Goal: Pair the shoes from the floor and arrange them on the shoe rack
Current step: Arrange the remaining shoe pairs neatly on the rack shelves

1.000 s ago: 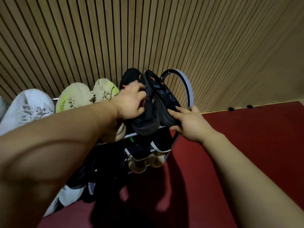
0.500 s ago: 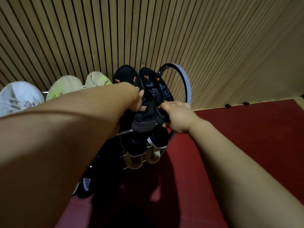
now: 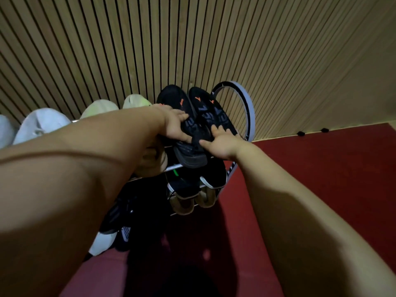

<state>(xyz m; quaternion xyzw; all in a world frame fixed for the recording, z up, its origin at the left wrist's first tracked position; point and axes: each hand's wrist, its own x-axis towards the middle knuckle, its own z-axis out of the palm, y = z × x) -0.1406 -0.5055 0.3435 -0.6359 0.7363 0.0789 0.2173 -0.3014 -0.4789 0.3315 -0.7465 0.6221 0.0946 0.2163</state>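
Since half a second ago my right hand (image 3: 222, 142) has let go of the heel and lies flat, fingers spread, on the right black shoe (image 3: 209, 112); my left hand (image 3: 176, 127) rests open-fingered on the left shoe (image 3: 177, 103). Head view: the pair sits side by side on the rack's (image 3: 173, 167) top tier. Placement looks near done; next I would nudge the heels level, then withdraw.

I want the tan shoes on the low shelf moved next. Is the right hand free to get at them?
Probably yes: the right hand only rests open on the black shoe, and the tan shoes look unblocked in front.
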